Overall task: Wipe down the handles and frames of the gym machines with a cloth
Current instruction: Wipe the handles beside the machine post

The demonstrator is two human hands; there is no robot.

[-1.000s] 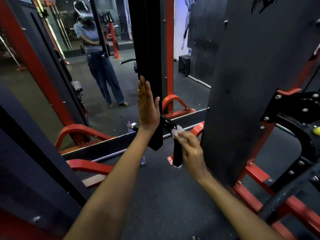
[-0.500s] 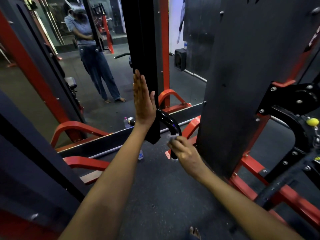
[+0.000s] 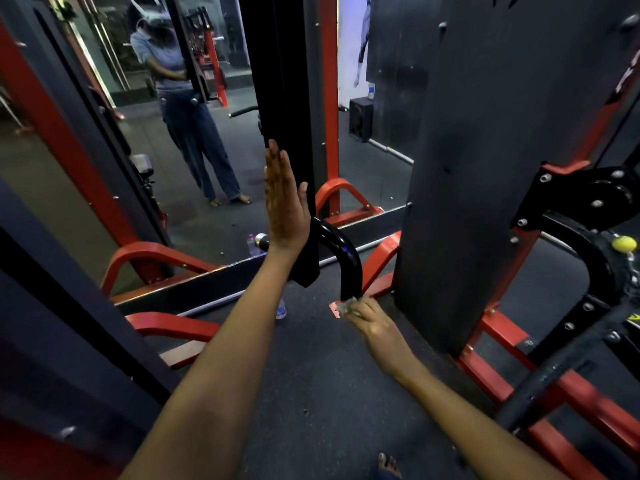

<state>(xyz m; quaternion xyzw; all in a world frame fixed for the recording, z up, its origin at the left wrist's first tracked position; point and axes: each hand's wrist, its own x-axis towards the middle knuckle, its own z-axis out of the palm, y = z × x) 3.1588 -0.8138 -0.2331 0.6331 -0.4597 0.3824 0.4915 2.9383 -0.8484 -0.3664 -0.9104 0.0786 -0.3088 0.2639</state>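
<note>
Right hand (image 3: 369, 318), lower centre of the frame: grip clamped on a small pale cloth (image 3: 346, 305), fingers curled round it and pressing it against the bottom end of the curved black handle (image 3: 348, 268). The handle arcs up and left from that end, passing behind the black upright bar (image 3: 287, 133) at centre frame.

Left hand (image 3: 284, 202), centre frame: grip apart, fingers straight and together, thumb out, palm laid flat against the left face of the upright bar. It holds nothing.

To the right of the handle stands a wide dark panel (image 3: 485, 168) on a red frame (image 3: 502, 341), with a black bolted bracket (image 3: 588, 202) at the right edge. A mirror (image 3: 207, 168) fills the upper left, showing a standing person. A bare foot (image 3: 389, 465) shows at the bottom edge on the dark floor (image 3: 311, 393).
</note>
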